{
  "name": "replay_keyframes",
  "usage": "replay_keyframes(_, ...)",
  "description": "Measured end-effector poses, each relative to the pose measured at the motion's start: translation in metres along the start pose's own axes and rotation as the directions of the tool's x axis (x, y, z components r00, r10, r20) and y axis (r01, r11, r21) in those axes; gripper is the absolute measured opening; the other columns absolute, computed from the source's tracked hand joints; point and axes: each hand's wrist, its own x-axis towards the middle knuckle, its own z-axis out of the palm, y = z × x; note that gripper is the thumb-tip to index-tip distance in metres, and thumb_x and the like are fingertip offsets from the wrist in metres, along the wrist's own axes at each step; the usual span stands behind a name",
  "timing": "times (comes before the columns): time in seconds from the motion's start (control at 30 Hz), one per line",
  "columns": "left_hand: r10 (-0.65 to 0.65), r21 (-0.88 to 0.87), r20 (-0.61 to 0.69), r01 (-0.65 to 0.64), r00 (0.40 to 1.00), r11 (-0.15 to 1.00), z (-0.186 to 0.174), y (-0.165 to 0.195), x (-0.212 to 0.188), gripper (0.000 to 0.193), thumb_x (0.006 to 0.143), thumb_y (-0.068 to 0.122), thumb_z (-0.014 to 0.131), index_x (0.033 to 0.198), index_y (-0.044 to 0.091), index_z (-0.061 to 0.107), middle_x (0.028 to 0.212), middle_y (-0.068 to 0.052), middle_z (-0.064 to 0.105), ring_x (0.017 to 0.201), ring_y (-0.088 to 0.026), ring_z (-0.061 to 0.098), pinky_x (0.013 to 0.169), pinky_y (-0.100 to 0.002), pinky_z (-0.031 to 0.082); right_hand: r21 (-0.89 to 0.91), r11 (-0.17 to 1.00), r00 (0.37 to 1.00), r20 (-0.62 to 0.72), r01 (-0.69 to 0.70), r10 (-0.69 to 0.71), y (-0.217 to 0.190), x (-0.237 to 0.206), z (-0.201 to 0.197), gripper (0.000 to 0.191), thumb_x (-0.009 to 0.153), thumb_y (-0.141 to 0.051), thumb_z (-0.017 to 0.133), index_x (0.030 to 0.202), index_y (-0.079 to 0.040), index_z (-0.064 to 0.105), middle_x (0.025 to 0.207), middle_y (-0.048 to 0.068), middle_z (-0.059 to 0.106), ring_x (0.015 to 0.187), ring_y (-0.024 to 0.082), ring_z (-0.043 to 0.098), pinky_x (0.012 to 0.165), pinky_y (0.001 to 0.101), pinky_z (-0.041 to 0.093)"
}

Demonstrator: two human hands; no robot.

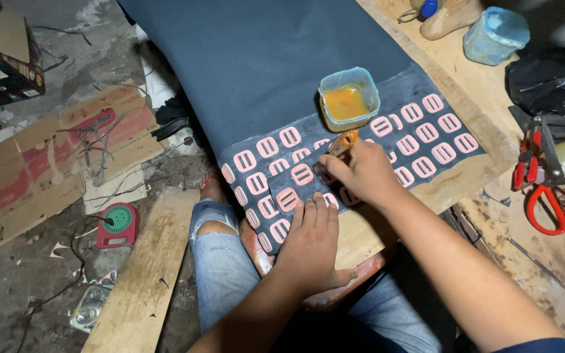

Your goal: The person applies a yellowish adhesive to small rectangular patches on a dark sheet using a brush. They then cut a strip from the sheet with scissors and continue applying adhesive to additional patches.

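— What are the hands doing?

— The left hand (310, 238) lies flat, fingers together, pressing the near edge of the dark sheet (276, 72) onto the board (354, 238) on the person's lap. The right hand (361, 173) pinches a brush (343, 142) with an orange tip, touching the sheet among the pink pieces (289, 175).

— Where do those pieces lie?

— In rows along the sheet's near edge, from its left corner to its right corner.

— And the glue?

— An open tub (348, 98) of orange glue stands on the sheet, just beyond the brush.

— Anything else?

— Red scissors (557, 189) lie on the workbench (492, 216) at the right; a second tub (496, 34) stands near its far edge.
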Motion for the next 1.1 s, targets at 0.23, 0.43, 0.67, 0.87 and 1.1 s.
replay_keyframes(0.23,-0.009,0.012,0.020,0.009,1.000,1.000,-0.001,0.001,0.001,0.124,0.058,0.062,0.082,0.139,-0.021,0.038,0.143,-0.044,0.035,0.133,-0.053,0.037,0.116,-0.057,0.022,-0.198,0.979,0.997,-0.063,0.039,-0.052,0.012,0.003,-0.006,0.026,0.088,-0.025,0.077,0.086,-0.002,0.065,0.072,0.016,0.069,0.069,0.035,0.069,0.062,0.0431,0.052)
replay_keyframes(0.43,0.005,0.010,0.009,-0.005,1.000,1.000,-0.002,0.000,0.000,0.123,0.060,0.063,0.082,0.138,-0.022,0.038,0.143,-0.044,0.036,0.132,-0.053,0.037,0.116,-0.058,0.022,-0.054,0.965,0.960,-0.129,-0.256,0.248,0.014,-0.024,-0.010,0.024,0.088,-0.025,0.075,0.084,-0.003,0.066,0.068,0.012,0.071,0.062,0.027,0.071,0.060,0.0378,0.054)
replay_keyframes(0.67,0.002,0.027,-0.002,-0.001,1.000,1.000,0.003,0.000,0.000,0.120,0.061,0.063,0.080,0.138,-0.021,0.039,0.143,-0.044,0.037,0.132,-0.053,0.038,0.116,-0.058,0.023,0.235,0.919,0.861,-0.334,-0.318,0.383,-0.002,-0.068,0.017,0.032,0.091,-0.021,0.078,0.078,0.001,0.059,0.067,0.009,0.069,0.061,0.011,0.062,0.058,0.0299,0.051)
replay_keyframes(0.87,0.002,0.050,0.001,-0.002,1.000,0.999,0.006,0.000,0.001,0.119,0.065,0.067,0.076,0.134,-0.022,0.040,0.143,-0.043,0.037,0.133,-0.053,0.038,0.117,-0.058,0.022,0.374,0.900,0.895,-0.286,-0.224,0.342,-0.021,-0.076,0.033,0.025,0.092,-0.015,0.077,0.082,0.002,0.062,0.074,0.011,0.069,0.068,0.010,0.060,0.062,0.0281,0.051)
replay_keyframes(1.1,0.007,0.070,0.020,-0.009,1.000,0.998,0.002,0.001,0.000,0.123,0.064,0.068,0.077,0.140,-0.021,0.037,0.143,-0.042,0.037,0.133,-0.052,0.037,0.116,-0.057,0.021,0.206,0.977,0.989,-0.128,-0.047,0.075,-0.024,-0.031,0.003,0.016,0.088,-0.014,0.080,0.095,-0.002,0.071,0.088,0.006,0.075,0.080,0.015,0.073,0.073,0.0272,0.055)
